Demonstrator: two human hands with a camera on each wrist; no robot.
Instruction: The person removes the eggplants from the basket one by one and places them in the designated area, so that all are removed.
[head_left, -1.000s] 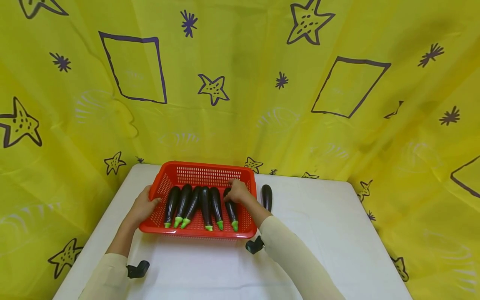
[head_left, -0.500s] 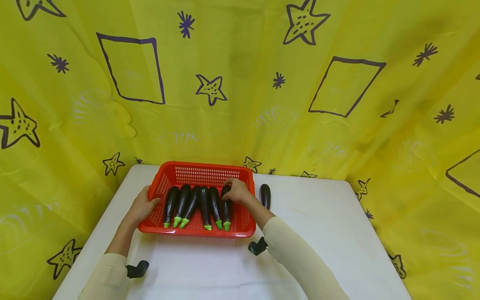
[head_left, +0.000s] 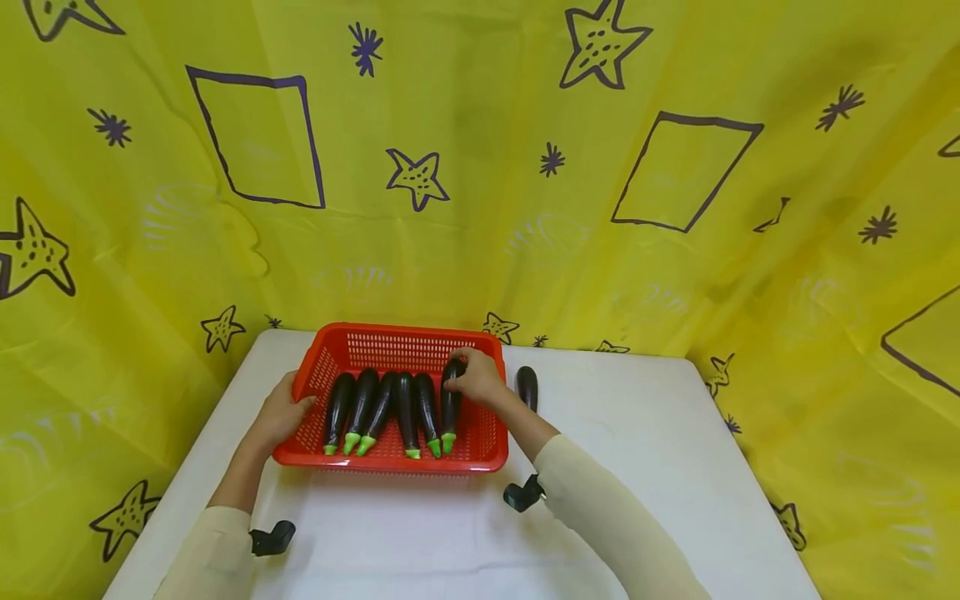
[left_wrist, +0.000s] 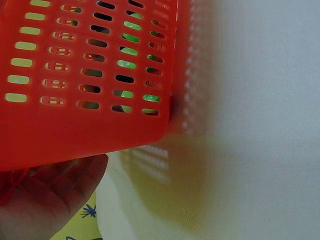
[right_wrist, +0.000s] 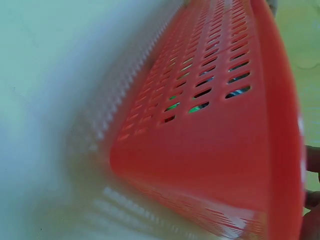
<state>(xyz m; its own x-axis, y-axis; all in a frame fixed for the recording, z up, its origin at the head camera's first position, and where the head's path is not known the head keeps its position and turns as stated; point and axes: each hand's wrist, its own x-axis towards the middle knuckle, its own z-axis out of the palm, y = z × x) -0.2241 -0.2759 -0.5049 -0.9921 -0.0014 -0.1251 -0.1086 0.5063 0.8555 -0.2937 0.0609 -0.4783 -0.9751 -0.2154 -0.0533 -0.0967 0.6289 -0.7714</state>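
Observation:
A red perforated plastic basket (head_left: 390, 463) holds a row of dark eggplants (head_left: 405, 412) with green stem ends toward the person. My left hand (head_left: 281, 414) grips the basket's left rim, thumb over the edge; the left wrist view has its fingers (left_wrist: 80, 182) curled against the outer wall. Inside the basket's right part, my right hand (head_left: 482, 381) holds the rightmost eggplant (head_left: 449, 415) by its upper end, the stem pointing down. In the right wrist view the basket wall hides most of that hand, leaving a few fingers (right_wrist: 312, 159) at the edge.
One more eggplant (head_left: 527, 387) lies on the white table (head_left: 630, 450) just right of the basket, partly behind the right forearm. A yellow patterned curtain (head_left: 480, 250) hangs behind the table and along both sides.
The right hand has shifted the rightmost eggplant leftward, closer to the row, and its stem end now sits beside the neighbouring one. The left hand keeps its hold on the rim.

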